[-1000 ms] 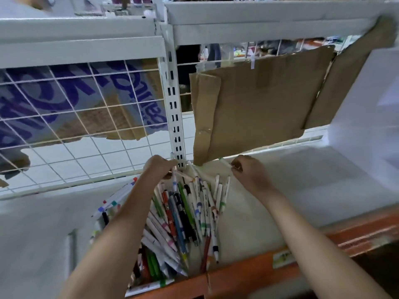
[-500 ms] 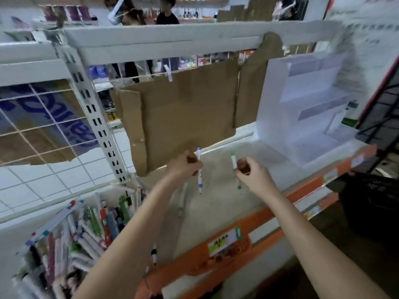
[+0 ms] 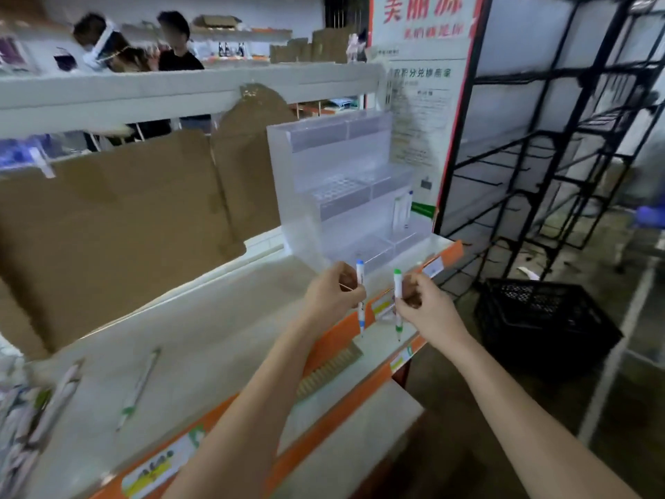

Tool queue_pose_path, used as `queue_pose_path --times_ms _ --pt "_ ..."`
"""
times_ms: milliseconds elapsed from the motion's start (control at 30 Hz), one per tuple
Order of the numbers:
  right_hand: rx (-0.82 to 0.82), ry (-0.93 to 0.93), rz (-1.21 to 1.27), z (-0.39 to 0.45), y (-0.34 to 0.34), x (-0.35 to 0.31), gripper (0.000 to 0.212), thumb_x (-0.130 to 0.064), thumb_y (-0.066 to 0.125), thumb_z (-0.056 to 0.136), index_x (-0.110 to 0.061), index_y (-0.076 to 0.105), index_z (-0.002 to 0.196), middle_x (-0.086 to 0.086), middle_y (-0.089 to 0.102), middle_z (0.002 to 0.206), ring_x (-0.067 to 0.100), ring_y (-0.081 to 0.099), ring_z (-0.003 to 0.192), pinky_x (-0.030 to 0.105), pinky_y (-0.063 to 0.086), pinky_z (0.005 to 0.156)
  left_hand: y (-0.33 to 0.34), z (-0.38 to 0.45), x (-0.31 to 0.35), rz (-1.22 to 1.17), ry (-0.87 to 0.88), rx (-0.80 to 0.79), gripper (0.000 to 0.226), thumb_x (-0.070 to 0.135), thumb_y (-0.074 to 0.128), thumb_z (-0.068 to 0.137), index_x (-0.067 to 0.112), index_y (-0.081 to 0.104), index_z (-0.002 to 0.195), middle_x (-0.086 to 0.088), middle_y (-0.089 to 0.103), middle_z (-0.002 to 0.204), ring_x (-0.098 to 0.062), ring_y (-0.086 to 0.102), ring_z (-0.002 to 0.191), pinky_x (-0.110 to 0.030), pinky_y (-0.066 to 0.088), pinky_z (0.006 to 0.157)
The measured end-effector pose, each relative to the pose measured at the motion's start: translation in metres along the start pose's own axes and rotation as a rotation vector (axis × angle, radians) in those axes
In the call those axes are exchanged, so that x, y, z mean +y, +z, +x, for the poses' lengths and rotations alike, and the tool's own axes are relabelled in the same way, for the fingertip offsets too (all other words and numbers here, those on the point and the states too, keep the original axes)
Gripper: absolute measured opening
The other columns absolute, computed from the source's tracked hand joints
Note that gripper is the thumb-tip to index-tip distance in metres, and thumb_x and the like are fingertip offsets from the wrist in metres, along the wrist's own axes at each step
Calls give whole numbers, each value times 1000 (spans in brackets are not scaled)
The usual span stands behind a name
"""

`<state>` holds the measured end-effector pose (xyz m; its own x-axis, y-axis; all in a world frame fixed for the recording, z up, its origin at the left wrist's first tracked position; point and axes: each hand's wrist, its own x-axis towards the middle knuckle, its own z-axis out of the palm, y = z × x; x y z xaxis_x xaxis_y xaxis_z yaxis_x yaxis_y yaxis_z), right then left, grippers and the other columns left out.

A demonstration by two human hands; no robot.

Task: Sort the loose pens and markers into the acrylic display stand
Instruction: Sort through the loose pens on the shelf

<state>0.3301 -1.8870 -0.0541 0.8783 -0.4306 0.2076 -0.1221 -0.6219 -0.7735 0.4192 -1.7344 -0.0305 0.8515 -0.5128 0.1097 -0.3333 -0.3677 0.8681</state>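
The white shelf [image 3: 201,329] is carrying the acrylic display stand [image 3: 345,196] just beyond the gripped pens, loose pens [image 3: 138,387] lying well left.

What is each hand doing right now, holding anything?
Left hand: closed on a blue-capped pen, held upright.
Right hand: closed on a green-capped pen, held upright.

Left hand [image 3: 334,291], right hand [image 3: 426,306] raised, seemingly pinching.
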Motion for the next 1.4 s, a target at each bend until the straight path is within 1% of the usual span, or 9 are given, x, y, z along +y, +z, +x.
queue_pose_path --times_ms 100,200,333,533,600,767,1033,1300,1400 --pt "41 5 14 9 -24 22 20 -15 64 86 -17 52 101 -11 58 85 8 56 81 19 40 69 30 19 19 62 60 -27 18 10 64 79 24 51 76 2 63 75 -21 65 74 -41 54 78" --pt "88 0 23 26 -44 45 22 -15 65 85 -24 49 98 -15 57 84 4 56 76 8 37 61 56 43 34 91 106 -35 11 13 63 79 17 54 83 4 61 77 -21 64 80 -36 50 76" --pt "142 6 61 61 -68 71 21 -17 65 85 -25 51 98 -20 58 84 -3 56 79 10 39 65 87 81 47 73 126 -29 11 13 62 79 15 52 84 6 59 75 -14 59 71 -29 45 68" --pt "230 -31 143 144 -98 102 28 -9 67 83 -17 49 104 -8 61 88 4 58 80 5 42 63 114 154 52 60 163 -1 12 12 59 82 15 48 83 2 56 73 -17 54 69 -30 42 64" --pt "219 -48 184 172 -99 108 31 -7 66 83 -16 50 107 -6 62 91 4 58 80 4 41 64 116 177 49 60 155 24 10 13 59 83 14 50 85 5 55 72 -14 52 66 -29 43 62" --pt "131 -122 235 229 -85 113 48 -8 64 85 -26 42 124 -11 60 95 0 60 84 11 43 68 108 225 44 106 137 161 14 14 61 87 18 48 86 10 53 71 -6 51 63 -8 38 53" --pt "17 -379 246 297 -58 106 61 -7 64 85 -50 37 117 -8 61 96 -1 62 83 17 52 76 99 253 36 170 51 355 23 14 62 86 26 44 78 13 55 70 -3 52 64 -5 37 54" --pt "-75 -618 175 332 -33 105 38 -20 65 86 -24 50 121 -7 64 88 11 63 80 30 54 70 106 253 40 183 -49 541 16 11 61 85 23 51 85 15 59 71 0 58 67 -5 39 57" --pt "-102 -640 136 334 -30 107 37 -21 63 88 -22 51 124 -7 64 90 12 61 84 32 51 69 109 253 41 159 -67 575 13 13 61 85 23 54 88 14 63 75 -2 61 73 -6 41 61"
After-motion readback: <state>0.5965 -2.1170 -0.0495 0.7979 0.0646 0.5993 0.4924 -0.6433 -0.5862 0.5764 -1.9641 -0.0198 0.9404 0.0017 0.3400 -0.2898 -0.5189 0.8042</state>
